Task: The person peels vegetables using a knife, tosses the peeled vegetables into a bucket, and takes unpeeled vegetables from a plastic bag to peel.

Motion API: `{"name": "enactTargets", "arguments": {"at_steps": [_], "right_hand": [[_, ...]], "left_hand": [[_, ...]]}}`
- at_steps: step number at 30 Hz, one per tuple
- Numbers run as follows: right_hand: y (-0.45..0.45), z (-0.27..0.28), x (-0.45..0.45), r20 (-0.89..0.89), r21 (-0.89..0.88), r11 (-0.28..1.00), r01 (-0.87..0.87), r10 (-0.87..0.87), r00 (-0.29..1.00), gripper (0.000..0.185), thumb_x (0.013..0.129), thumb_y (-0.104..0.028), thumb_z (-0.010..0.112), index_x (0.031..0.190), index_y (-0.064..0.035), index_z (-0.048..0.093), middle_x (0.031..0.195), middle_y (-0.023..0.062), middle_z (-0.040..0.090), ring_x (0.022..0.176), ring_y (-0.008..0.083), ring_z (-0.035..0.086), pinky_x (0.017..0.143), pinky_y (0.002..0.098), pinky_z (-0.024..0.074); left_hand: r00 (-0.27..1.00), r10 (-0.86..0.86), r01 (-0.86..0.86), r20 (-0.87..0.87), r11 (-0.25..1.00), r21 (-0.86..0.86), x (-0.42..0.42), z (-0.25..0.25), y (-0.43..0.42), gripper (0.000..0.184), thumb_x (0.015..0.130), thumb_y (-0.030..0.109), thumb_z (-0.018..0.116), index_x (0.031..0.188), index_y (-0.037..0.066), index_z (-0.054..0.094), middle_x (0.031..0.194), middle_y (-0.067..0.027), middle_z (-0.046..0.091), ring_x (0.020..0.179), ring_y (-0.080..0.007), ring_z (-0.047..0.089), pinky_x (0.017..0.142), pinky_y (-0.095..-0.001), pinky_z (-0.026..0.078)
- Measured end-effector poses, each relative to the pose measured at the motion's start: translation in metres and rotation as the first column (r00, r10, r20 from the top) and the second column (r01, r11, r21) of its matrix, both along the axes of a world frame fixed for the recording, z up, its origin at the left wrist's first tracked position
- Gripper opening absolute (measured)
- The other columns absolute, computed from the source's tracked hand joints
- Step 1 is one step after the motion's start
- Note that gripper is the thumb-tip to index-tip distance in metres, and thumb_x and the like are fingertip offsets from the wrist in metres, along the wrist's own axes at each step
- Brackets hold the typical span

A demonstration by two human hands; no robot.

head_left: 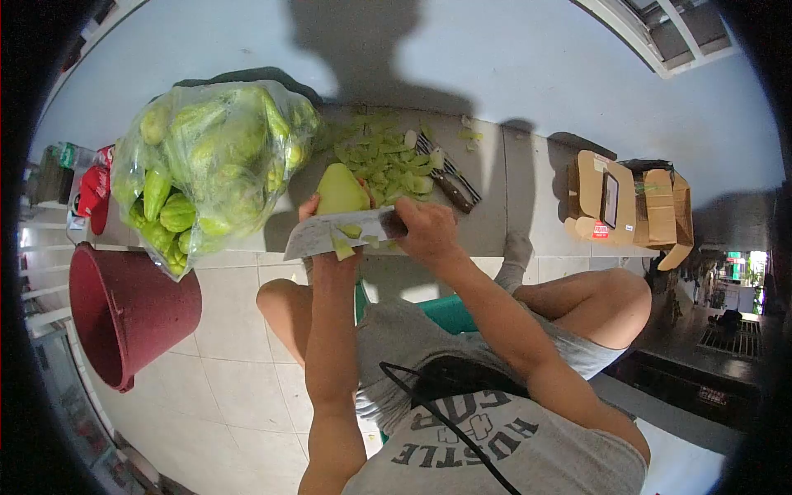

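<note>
My left hand (pixel 308 207) is wrapped round a pale green, peeled chayote (pixel 341 188) and is partly hidden behind a blade. My right hand (pixel 425 228) grips the handle end of a broad-bladed knife (pixel 318 237). Its wide blade lies across the near side of the chayote, with bits of green peel stuck on it. Beyond my hands, a heap of green peelings (pixel 384 157) is spread over the tiled ledge. A second knife (pixel 453 195) with a brown handle rests beside the heap, next to something with dark and light stripes.
A clear plastic bag (pixel 239 107) full of green chayotes stands on the ledge at the left. Below it, a dark red bucket (pixel 157 289) leans on its side. Opened cardboard boxes (pixel 587 177) sit at the right. My crossed legs (pixel 577 309) are beneath my arms.
</note>
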State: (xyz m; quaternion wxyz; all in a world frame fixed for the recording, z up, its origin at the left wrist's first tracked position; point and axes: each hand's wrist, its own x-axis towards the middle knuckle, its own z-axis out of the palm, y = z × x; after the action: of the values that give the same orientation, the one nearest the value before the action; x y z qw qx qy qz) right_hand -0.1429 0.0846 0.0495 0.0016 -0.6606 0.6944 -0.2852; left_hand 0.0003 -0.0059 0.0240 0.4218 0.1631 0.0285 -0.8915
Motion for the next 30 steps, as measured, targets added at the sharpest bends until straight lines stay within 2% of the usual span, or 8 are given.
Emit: {"name": "enactTargets", "arguments": {"at_steps": [6, 8, 9, 15, 18, 21, 24, 30], "right_hand": [[-0.003, -0.001, 0.001, -0.031, 0.024, 0.998, 0.051, -0.05, 0.998, 0.026, 0.074, -0.017, 0.073, 0.081, -0.0074, 0.051, 0.061, 0.0123, 0.06, 0.058, 0.0312, 0.065, 0.051, 0.0429, 0.0491], [-0.002, -0.017, -0.015, 0.013, 0.13, 0.983, 0.132, -0.135, 0.991, 0.023, 0.076, -0.017, 0.071, 0.082, -0.0073, 0.05, 0.064, 0.0138, 0.061, 0.061, 0.0331, 0.065, 0.053, 0.0442, 0.0495], [-0.003, -0.017, -0.022, 0.045, 0.234, 0.95, 0.207, -0.224, 0.974, 0.021, 0.079, -0.016, 0.069, 0.083, -0.0072, 0.05, 0.067, 0.0153, 0.062, 0.065, 0.035, 0.066, 0.055, 0.0455, 0.05], [0.003, 0.016, -0.01, 0.175, 0.198, 0.979, 0.045, -0.08, 0.981, 0.026, 0.073, -0.01, 0.072, 0.083, -0.0027, 0.05, 0.068, 0.0175, 0.063, 0.067, 0.0385, 0.065, 0.058, 0.0437, 0.0494], [-0.001, 0.012, -0.006, 0.144, 0.151, 0.989, -0.002, -0.02, 0.989, 0.025, 0.073, -0.01, 0.072, 0.084, -0.0021, 0.051, 0.069, 0.0177, 0.063, 0.068, 0.0393, 0.064, 0.058, 0.0431, 0.0491], [0.001, 0.004, -0.01, 0.158, 0.181, 0.983, 0.036, -0.066, 0.985, 0.024, 0.073, -0.009, 0.071, 0.084, -0.0025, 0.051, 0.068, 0.0172, 0.062, 0.068, 0.0391, 0.064, 0.058, 0.044, 0.0484], [-0.006, -0.006, -0.024, 0.119, 0.247, 0.96, 0.131, -0.164, 0.979, 0.024, 0.073, -0.008, 0.071, 0.084, -0.003, 0.051, 0.069, 0.0172, 0.062, 0.069, 0.0398, 0.064, 0.058, 0.0457, 0.0476], [0.003, 0.009, -0.011, 0.174, 0.272, 0.962, 0.021, -0.071, 0.982, 0.02, 0.076, -0.009, 0.069, 0.085, -0.003, 0.052, 0.073, 0.0183, 0.063, 0.073, 0.0402, 0.064, 0.06, 0.0469, 0.0485]], "left_hand": [[0.998, -0.044, 0.039, -0.048, 0.994, -0.104, 0.003, -0.01, 0.003, 0.057, 0.084, 0.042, 0.053, 0.124, 0.002, 0.054, 0.113, -0.0176, 0.061, 0.101, -0.0322, 0.061, 0.092, -0.0448, 0.049], [0.976, 0.065, -0.06, 0.207, 0.998, -0.031, 0.005, 0.003, 0.006, 0.052, 0.082, 0.038, 0.055, 0.12, 0.003, 0.055, 0.112, -0.0147, 0.061, 0.105, -0.0299, 0.06, 0.088, -0.0452, 0.051], [0.977, 0.064, -0.058, 0.203, 0.998, -0.033, 0.006, 0.01, 0.008, 0.052, 0.082, 0.038, 0.055, 0.12, 0.003, 0.055, 0.112, -0.0147, 0.061, 0.105, -0.0299, 0.06, 0.088, -0.0452, 0.051], [0.996, 0.025, -0.018, 0.091, 0.996, -0.085, 0.004, 0.002, 0.004, 0.056, 0.083, 0.037, 0.055, 0.126, 0.002, 0.052, 0.114, -0.0158, 0.061, 0.107, -0.0308, 0.059, 0.09, -0.0464, 0.05], [0.99, 0.034, -0.044, 0.134, 0.997, 0.066, 0.005, -0.003, 0.007, 0.055, 0.082, 0.035, 0.055, 0.125, 0.001, 0.052, 0.114, -0.0165, 0.06, 0.107, -0.0317, 0.059, 0.091, -0.0462, 0.05], [0.998, -0.018, 0.019, 0.058, 1.0, -0.017, 0.006, 0.003, 0.01, 0.051, 0.084, 0.036, 0.055, 0.122, 0.002, 0.053, 0.113, -0.016, 0.06, 0.106, -0.0311, 0.06, 0.09, -0.0466, 0.051], [0.986, 0.004, 0.011, 0.164, 0.996, -0.089, 0.007, 0.001, 0.008, 0.058, 0.084, 0.042, 0.058, 0.126, 0.002, 0.051, 0.118, -0.0165, 0.059, 0.107, -0.0332, 0.059, 0.093, -0.0492, 0.05], [0.991, 0.043, -0.05, 0.126, 0.997, 0.056, 0.005, 0.008, 0.011, 0.053, 0.08, 0.034, 0.056, 0.121, 0.002, 0.053, 0.111, -0.0156, 0.061, 0.099, -0.0319, 0.062, 0.085, -0.0453, 0.054]]}}
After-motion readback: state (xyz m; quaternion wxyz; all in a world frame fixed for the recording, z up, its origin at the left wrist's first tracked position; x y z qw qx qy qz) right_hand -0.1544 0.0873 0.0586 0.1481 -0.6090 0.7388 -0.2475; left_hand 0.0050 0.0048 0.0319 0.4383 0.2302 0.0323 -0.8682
